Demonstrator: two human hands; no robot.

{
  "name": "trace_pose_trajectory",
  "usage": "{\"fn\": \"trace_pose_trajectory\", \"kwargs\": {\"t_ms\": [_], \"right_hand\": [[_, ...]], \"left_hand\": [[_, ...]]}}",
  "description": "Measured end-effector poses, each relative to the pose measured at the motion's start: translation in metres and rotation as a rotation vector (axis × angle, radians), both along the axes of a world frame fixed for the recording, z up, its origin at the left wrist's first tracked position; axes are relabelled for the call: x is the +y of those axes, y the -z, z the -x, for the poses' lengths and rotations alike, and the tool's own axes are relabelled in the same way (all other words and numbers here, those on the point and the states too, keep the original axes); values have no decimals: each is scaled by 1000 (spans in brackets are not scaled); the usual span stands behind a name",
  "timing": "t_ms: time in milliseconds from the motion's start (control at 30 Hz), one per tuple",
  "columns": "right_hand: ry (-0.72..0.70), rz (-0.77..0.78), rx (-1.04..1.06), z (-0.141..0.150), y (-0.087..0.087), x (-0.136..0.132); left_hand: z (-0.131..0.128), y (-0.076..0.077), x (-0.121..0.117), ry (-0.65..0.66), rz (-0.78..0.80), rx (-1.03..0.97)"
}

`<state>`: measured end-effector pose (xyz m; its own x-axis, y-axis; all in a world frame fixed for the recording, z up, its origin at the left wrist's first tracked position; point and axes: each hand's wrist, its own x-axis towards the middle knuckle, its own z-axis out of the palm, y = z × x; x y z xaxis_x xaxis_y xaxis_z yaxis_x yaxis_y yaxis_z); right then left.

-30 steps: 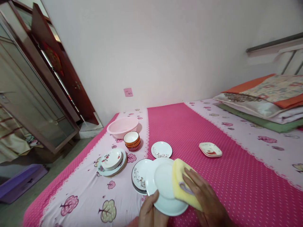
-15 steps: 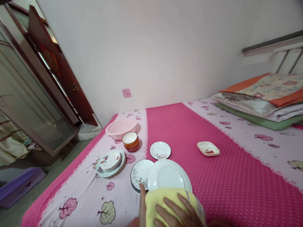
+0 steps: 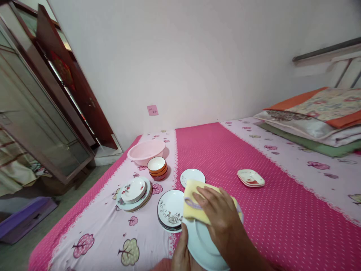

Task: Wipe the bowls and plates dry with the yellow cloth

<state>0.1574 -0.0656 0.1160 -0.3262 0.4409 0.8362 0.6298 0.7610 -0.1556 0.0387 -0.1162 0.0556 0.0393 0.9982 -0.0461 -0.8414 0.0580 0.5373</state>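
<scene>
My left hand grips a white plate by its left edge, thumb at the rim and the other fingers hidden beneath. Pressed flat on the plate's far part is a folded yellow cloth, with my right hand closed over it. Just left of the plate sits a stack of dark-rimmed plates with a floral print. Beyond the cloth lies a single dark-rimmed plate, partly covered by it.
To the left stand stacked flowered plates, orange and red bowls and a pink basin. Small squarish dishes lie to the right. Folded bedding rests at the far right of the bed. A purple bin is on the floor.
My right hand has slid the cloth from the plate's near part to its far part. The plate has come nearer to me, and my left thumb now shows at its rim.
</scene>
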Motion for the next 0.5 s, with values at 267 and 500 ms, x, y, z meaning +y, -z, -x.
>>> {"fn": "trace_pose_trajectory", "kwargs": {"t_ms": [267, 500], "right_hand": [[26, 40, 101, -44, 29, 7], [-21, 34, 45, -64, 67, -20]], "left_hand": [[25, 19, 1, 276, -212, -176], [32, -3, 1, 371, -338, -157]]}}
